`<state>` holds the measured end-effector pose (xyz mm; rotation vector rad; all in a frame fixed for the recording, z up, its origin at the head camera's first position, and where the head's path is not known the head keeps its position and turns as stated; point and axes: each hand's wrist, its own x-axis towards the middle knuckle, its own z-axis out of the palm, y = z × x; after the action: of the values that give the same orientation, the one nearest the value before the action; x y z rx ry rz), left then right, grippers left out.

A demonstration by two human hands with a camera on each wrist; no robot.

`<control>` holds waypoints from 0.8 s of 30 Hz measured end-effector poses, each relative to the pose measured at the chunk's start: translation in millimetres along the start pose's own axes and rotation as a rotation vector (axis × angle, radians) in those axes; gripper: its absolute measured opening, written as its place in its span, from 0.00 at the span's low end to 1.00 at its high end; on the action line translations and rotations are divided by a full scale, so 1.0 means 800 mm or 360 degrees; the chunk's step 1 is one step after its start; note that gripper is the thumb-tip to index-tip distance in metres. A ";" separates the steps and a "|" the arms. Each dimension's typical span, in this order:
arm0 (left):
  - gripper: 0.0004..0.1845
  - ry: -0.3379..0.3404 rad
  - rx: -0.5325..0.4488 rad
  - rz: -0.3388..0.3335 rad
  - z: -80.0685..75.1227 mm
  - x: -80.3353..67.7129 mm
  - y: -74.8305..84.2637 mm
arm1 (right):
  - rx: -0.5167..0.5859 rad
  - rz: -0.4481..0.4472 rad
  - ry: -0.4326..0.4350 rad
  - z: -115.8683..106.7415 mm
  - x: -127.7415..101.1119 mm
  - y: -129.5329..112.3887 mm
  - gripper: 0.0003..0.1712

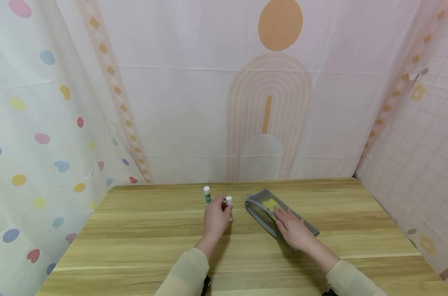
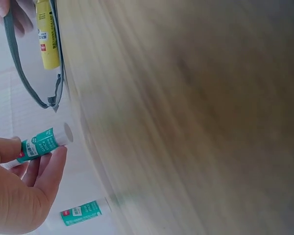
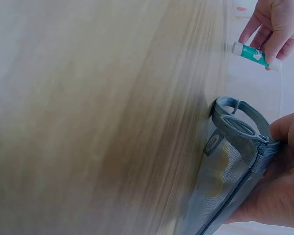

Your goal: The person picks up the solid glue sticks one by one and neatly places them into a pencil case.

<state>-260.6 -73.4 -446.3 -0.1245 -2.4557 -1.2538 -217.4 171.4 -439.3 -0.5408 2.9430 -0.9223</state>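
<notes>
My left hand (image 1: 216, 222) pinches a green glue stick (image 2: 40, 143) with white ends between thumb and fingers, held upright just over the table in the head view. A second green glue stick (image 1: 207, 195) stands on the table, a little behind and to the left of that hand. To the right lies a grey mesh zip pouch (image 3: 235, 169), its mouth spread toward the left hand. My right hand (image 1: 294, 232) grips the pouch by its edge, thumb at the rim. Yellow glue sticks (image 2: 49, 41) sit inside, partly seen through the mesh.
The wooden table (image 1: 135, 230) reaches back to a patterned curtain (image 1: 179, 123). More curtain hangs along the left and right sides. A cord loop (image 1: 293, 251) pokes out beneath the right hand.
</notes>
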 end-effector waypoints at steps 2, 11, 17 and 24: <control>0.07 0.0002 -0.0017 -0.0002 0.000 0.000 0.000 | 0.0003 0.0001 -0.0001 0.000 0.000 0.000 0.24; 0.08 -0.0017 -0.0107 -0.0081 0.001 -0.002 0.004 | -0.0001 -0.0006 0.0000 0.001 0.000 0.000 0.24; 0.10 -0.0026 -0.0118 -0.0146 0.005 -0.002 0.004 | -0.0004 -0.0008 0.0004 0.001 0.001 0.001 0.24; 0.12 -0.0086 -0.0220 -0.0292 0.005 -0.002 0.007 | -0.0010 -0.0005 0.0007 0.002 0.001 0.002 0.24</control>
<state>-258.7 -66.4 -444.7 0.0314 -2.4706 -1.5169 -218.4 171.3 -441.2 -0.5445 2.9506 -0.9158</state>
